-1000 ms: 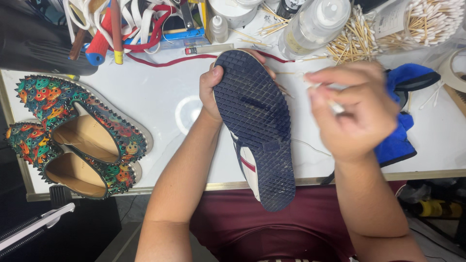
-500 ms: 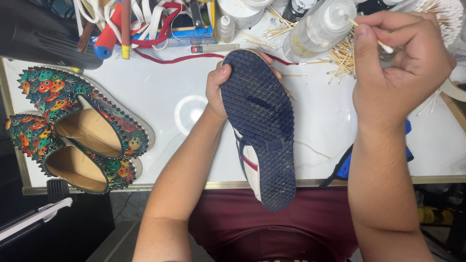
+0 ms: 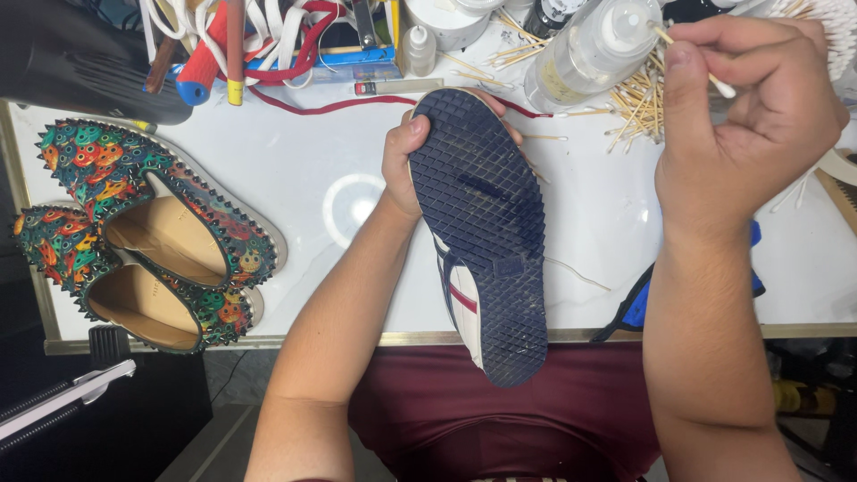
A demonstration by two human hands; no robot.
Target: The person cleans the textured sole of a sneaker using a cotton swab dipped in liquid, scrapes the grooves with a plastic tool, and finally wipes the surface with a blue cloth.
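- left hand (image 3: 406,165) gripping sneaker (image 3: 482,236) sole-up, near table (image 3: 295,192) edge
- right hand (image 3: 750,116) fingers pinched on cotton swab (image 3: 692,61) at far-right bottle (image 3: 594,49)
- probably wetting swab; next needs careful dabbing on sole

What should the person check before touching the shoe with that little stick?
1. Left hand grips the shoe firmly near the toe: ok.
2. Dark blue sole faces up, in plain view: ok.
3. Right hand pinches the cotton swab securely: ok.
4. Swab tip sits at the nozzle of the clear squeeze bottle: ok.
5. Swab tip is wet: cannot tell.
6. Spiked colourful loafers lie apart from the shoe on the white table: ok.
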